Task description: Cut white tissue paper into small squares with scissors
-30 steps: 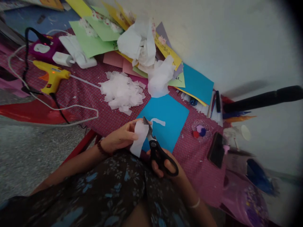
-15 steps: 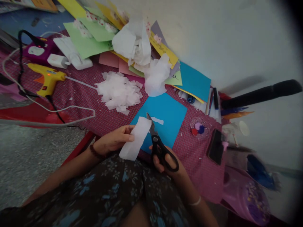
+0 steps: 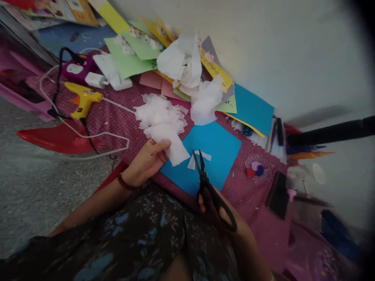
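Between the thumb and fingers of my left hand (image 3: 150, 162) is a white paper strip (image 3: 175, 150), held at the near edge of a pile of white paper pieces (image 3: 159, 113). My right hand (image 3: 222, 210) grips black-handled scissors (image 3: 204, 179), whose blades are spread apart and point away from me. Under the blades, two narrow white scraps (image 3: 204, 155) lie on a blue sheet (image 3: 218, 138). The scissors do not touch the strip. Crumpled white paper (image 3: 205, 101) rests at the far edge of the blue sheet.
A yellow glue gun (image 3: 84, 99) lies at the left, near a purple power socket (image 3: 77, 70) and looping cables. Coloured cards (image 3: 131, 58) are stacked at the back. On the right are a phone (image 3: 278, 195), small pompoms (image 3: 256, 169) and a dark rod (image 3: 334, 132).
My left hand has moved the strip away from the scissors to the paper pile. The scissor blades have opened wider. A second narrow scrap now lies on the blue sheet. The view has shifted.
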`<state>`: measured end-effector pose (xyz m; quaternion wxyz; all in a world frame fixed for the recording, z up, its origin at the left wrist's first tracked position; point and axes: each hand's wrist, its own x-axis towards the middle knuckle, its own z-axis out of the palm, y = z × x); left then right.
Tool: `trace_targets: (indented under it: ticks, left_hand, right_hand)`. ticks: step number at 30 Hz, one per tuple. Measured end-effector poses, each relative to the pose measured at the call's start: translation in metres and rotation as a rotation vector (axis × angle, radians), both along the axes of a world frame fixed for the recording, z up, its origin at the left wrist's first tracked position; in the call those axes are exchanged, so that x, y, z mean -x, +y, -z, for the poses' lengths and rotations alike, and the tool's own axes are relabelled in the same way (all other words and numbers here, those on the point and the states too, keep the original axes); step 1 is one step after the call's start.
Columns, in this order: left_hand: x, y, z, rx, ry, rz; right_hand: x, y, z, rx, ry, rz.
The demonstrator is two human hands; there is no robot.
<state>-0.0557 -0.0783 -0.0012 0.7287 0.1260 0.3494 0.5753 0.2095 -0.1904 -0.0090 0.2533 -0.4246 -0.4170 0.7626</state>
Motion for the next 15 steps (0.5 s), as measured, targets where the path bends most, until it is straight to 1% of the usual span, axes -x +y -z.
trace_targets:
  ticks: [3, 5, 9, 15]
  left_hand:
    - [-0.002, -0.003, -0.002, -0.018, 0.026, 0.002]
    - [-0.004, -0.004, -0.002, -0.041, 0.037, -0.021]
    - [-0.009, -0.006, -0.001, -0.062, 0.041, -0.059]
    - [-0.012, -0.009, 0.001, -0.048, 0.06, -0.017]
  right_hand:
    - [-0.008, -0.003, -0.008, -0.022, -0.025, -0.123]
    - [-0.009, -0.002, -0.012, -0.021, -0.038, -0.186]
    - [-0.006, 0.001, -0.016, -0.027, -0.032, -0.199]
    - [0.002, 0.006, -0.005, -0.039, 0.04, -0.197]
